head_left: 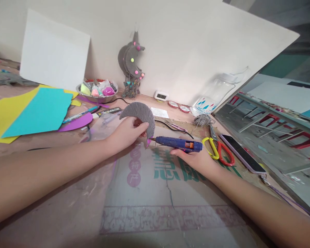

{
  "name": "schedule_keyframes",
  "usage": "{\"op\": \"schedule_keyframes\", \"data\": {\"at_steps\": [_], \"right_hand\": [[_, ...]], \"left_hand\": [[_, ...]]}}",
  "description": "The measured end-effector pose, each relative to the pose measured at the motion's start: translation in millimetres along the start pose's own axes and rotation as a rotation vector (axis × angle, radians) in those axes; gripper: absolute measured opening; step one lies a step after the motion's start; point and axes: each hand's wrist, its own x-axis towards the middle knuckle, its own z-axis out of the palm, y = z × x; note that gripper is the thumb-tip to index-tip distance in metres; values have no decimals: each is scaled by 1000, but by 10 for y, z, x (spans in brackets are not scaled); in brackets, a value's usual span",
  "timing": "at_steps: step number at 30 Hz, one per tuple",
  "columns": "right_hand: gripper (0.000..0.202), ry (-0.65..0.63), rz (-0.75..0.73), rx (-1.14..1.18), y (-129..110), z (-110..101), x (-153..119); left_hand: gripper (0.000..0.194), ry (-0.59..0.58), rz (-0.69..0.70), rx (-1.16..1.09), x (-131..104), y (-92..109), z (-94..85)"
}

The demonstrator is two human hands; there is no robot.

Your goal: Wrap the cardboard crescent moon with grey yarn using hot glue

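Observation:
My left hand (130, 130) pinches a crescent moon (142, 112) wound in grey yarn, holding it above the table. At the crescent's lower tip a bit of purple (149, 142) shows. My right hand (193, 158) is closed around a blue glue gun (179, 143), partly hidden behind it. The gun's nozzle points left and meets, or almost meets, the purple bit at that tip. Below both hands lies a clear printed plastic sheet (139, 213) with green and purple characters.
Orange-and-yellow scissors (225, 154), a phone (243, 153) and grey yarn (203, 120) lie at right. A water bottle (213, 93), small clock (161, 95), finished moon ornament (131, 63) and bowl of clay packs (97, 93) stand behind. Cyan sheet (38, 112) at left.

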Motion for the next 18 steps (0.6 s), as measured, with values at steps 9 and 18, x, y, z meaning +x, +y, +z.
{"op": "schedule_keyframes", "data": {"at_steps": [9,18], "right_hand": [[33,49,-1,-24,18,-9,-2],[29,90,31,18,10,6,3]], "left_hand": [[30,-12,-5,-34,17,-39,-4],[30,-21,8,-54,23,-76,10]]}}
